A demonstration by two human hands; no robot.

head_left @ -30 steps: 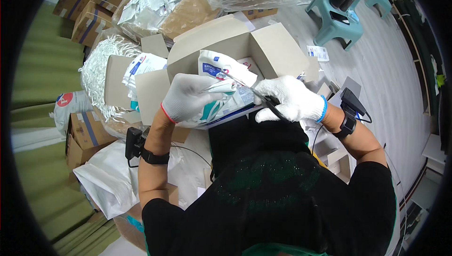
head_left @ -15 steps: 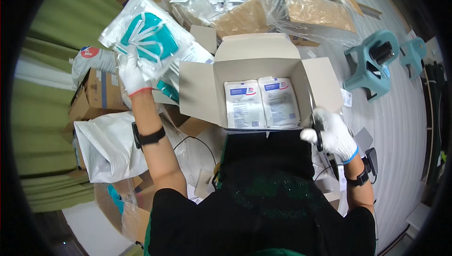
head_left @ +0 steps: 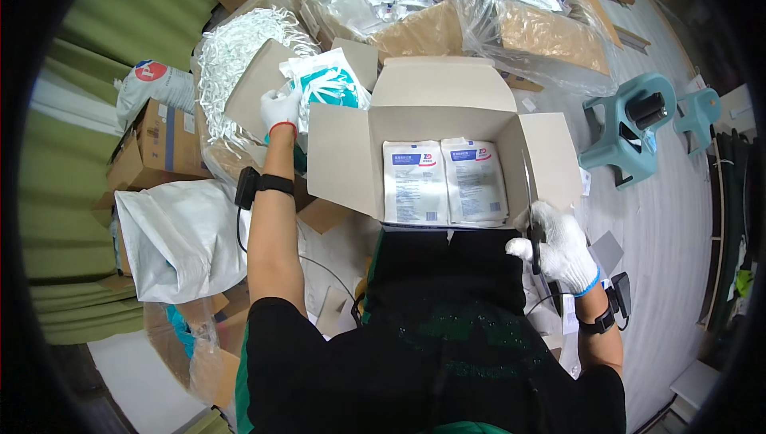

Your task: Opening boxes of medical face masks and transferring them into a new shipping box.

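My left hand (head_left: 281, 110), in a white glove with a red cuff, is closed at the lower left edge of a clear plastic bag (head_left: 331, 87). Teal material and white straps show inside the bag, which lies over an open carton (head_left: 255, 83). My right hand (head_left: 562, 248), in a white glove with a blue cuff, grips black-handled scissors (head_left: 535, 236); their blades point away from me along the right wall of the central box. That open cardboard box (head_left: 443, 119) holds white printed packets (head_left: 415, 183) in two side-by-side stacks.
White straps (head_left: 243, 47) fill a bag at the far left. Plastic-lined cartons (head_left: 550, 31) with white packets stand at the back. A white sack (head_left: 183, 242) is on the left, and a teal stool (head_left: 630, 131) bearing a black cylinder is on the right.
My left hand has brought the clear bag down and to the right, uncovering the white straps behind. My right hand has hardly moved, still holding the scissors.
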